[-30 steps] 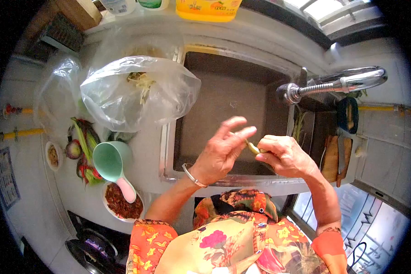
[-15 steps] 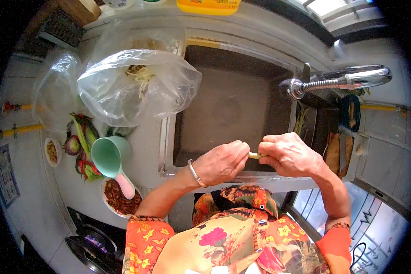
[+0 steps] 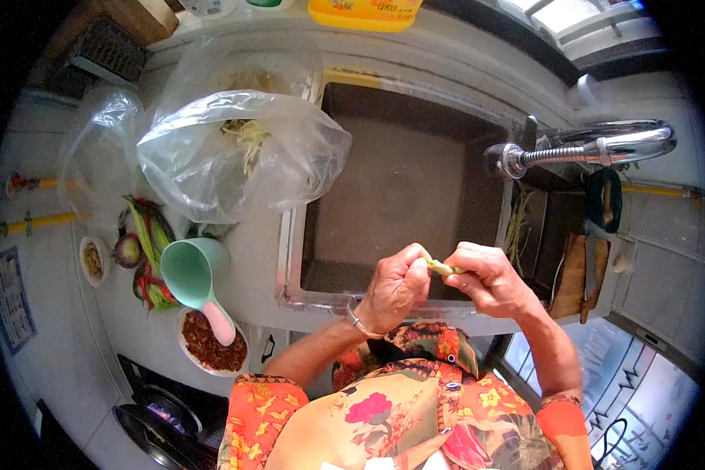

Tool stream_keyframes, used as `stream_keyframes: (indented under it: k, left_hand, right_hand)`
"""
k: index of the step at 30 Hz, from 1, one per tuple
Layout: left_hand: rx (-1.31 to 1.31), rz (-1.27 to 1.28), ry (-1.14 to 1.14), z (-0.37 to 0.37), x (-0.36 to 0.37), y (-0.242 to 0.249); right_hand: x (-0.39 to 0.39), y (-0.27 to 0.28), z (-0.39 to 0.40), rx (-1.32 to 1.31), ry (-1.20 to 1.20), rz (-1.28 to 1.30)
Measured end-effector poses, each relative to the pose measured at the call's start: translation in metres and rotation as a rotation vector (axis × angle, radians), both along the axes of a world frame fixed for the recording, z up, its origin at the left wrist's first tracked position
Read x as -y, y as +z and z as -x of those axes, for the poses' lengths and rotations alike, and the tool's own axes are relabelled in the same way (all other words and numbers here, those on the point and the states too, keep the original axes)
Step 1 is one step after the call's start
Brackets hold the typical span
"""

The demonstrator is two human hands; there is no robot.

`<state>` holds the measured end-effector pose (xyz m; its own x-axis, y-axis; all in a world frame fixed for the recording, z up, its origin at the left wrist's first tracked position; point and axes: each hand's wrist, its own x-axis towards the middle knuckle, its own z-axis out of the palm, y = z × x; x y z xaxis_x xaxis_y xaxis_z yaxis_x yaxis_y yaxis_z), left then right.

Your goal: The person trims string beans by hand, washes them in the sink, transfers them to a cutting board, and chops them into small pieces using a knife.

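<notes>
Both hands hold a short, pale green vegetable stem (image 3: 443, 269) over the near edge of the sink (image 3: 399, 172). My left hand (image 3: 398, 288), with a silver bangle at the wrist, pinches its left end between thumb and bent fingers. On the other end, the thumb and curled fingers of my right hand (image 3: 489, 278) are closed, partly covering the stem. Left of the sink lies a clear plastic bag (image 3: 176, 149) with pale, thin shoots (image 3: 249, 139) inside its mouth.
A chrome faucet (image 3: 572, 149) rises at the right, beside a narrow compartment with green stalks (image 3: 517, 223). A knife (image 3: 590, 270) rests on a wooden board (image 3: 565, 276). A green scoop (image 3: 188, 266) overlaps a bowl of chopped red food (image 3: 211, 352); an onion (image 3: 128, 251) lies near peppers (image 3: 160, 229).
My left hand has turned more upright, and my right hand has dropped slightly with its fingers rotated. More of the stem shows between them, now slanting. The whole view has shifted a little.
</notes>
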<state>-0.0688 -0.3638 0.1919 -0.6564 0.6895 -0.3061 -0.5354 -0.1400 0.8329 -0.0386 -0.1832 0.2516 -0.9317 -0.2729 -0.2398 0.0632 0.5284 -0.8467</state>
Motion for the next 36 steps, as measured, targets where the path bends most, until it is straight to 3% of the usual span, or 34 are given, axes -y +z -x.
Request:
stream_keyframes:
  k: [1,3,5,7,8,10,11,13,15,17,19,23,27,30,33,36]
  left_hand:
    - [0.326,-0.119,-0.020,-0.001,-0.001,0.003]
    - [0.389,-0.179,-0.005,-0.001,-0.005,0.005]
    - [0.449,-0.240,0.008,0.001,-0.008,0.006]
    - [-0.089,0.042,0.039,0.002,-0.010,0.004]
    - [-0.091,0.043,0.038,0.001,-0.010,0.000]
    - [-0.429,0.147,0.076,-0.004,-0.010,-0.008]
    - [-0.435,0.146,0.074,-0.006,-0.006,-0.008]
    - [-0.184,0.170,0.096,-0.004,0.008,0.003]
    - [-0.210,0.228,0.092,0.008,0.028,0.020]
    - [-0.685,0.335,0.217,0.022,0.045,0.040]
    - [-0.966,0.499,0.317,0.040,0.062,0.064]
    - [-1.447,0.945,0.504,0.083,0.092,0.085]
    - [-1.585,1.217,0.447,0.111,0.111,0.093]
    - [-1.234,1.567,0.357,0.124,0.109,0.094]
    - [-1.361,1.506,0.357,0.137,0.119,0.078]
    - [-1.418,1.389,0.389,0.139,0.120,0.074]
  right_hand:
    - [0.001,-0.003,-0.003,-0.002,0.000,-0.001]
    - [0.004,-0.012,-0.011,0.115,-0.172,0.265]
    - [0.009,-0.024,-0.022,0.103,-0.240,0.328]
    - [0.017,-0.029,-0.028,0.019,-0.362,0.320]
    - [0.022,-0.026,-0.030,0.073,-0.483,0.346]
    - [0.019,-0.030,-0.030,0.136,-0.652,0.465]
    - [0.015,-0.031,-0.028,0.126,-0.700,0.499]
    - [0.001,-0.039,-0.030,0.105,-0.824,0.523]
    - [-0.013,-0.042,-0.034,0.116,-0.936,0.549]
    - [-0.027,-0.044,-0.039,0.169,-0.992,0.701]
    - [-0.030,-0.046,-0.046,0.190,-0.981,0.936]
    - [-0.022,-0.044,-0.052,0.270,-0.883,1.107]
    - [-0.013,-0.042,-0.053,0.316,-0.815,1.340]
    - [-0.010,-0.041,-0.057,0.335,-0.850,1.403]
    - [-0.009,-0.039,-0.063,0.338,-0.950,1.381]
    - [-0.012,-0.036,-0.068,0.325,-1.019,1.175]
